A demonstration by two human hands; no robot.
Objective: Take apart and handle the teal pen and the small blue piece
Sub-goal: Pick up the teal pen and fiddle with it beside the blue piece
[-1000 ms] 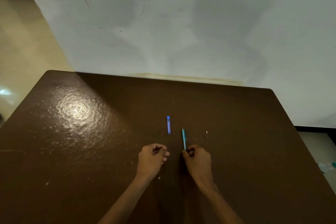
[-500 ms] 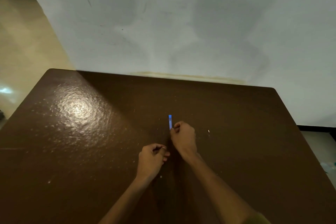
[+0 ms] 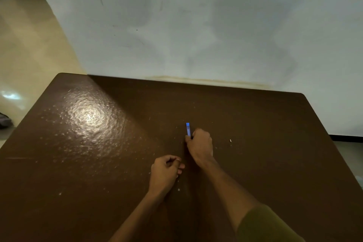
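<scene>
Currently reaching out over the dark brown table [image 3: 255, 124] with the right hand [image 3: 201, 144], fingers curled down around the near end of the small blue piece [image 3: 188, 129] and apparently pinching it; knuckles covering that near end, so cannot tell exactly how firmly. Lying flat on the tabletop near its middle, the small blue piece, pointing away toward the wall [image 3: 196, 25], far end poking clear of the fingers. Resting nearer the body and just to the left, the left hand [image 3: 166, 172], clenched into a loose fist, fingertips tucked under; cannot tell whether anything is being gripped inside. Not showing anywhere in view, the teal pen, possibly hidden inside one of the fists. Sitting well apart to the right of the right hand, a tiny pale fleck [image 3: 230, 140]; scattered below the left hand, a few more white specks [image 3: 178, 189]. Glaring on the table's left half, a bright light reflection [image 3: 88, 118]. Showing at the lower right, an olive sleeve [image 3: 263, 224] on the right arm. Running along the left, pale floor [image 3: 25, 45].
</scene>
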